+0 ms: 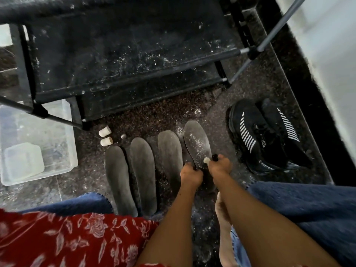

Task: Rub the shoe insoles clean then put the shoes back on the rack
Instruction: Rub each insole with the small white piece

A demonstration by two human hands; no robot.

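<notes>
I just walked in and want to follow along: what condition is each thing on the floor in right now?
Rightmost insole: lifted at its heel end, speckled with white crumbs.
Three other insoles: flat on the floor, side by side.
Left hand: grips the rightmost insole's heel end.
Right hand: pinches a small white rubber against that insole.
Black shoes: on the floor, off the rack.
Shoe rack: shelves dusty, no shoes visible.
Clear tub: open.
</notes>
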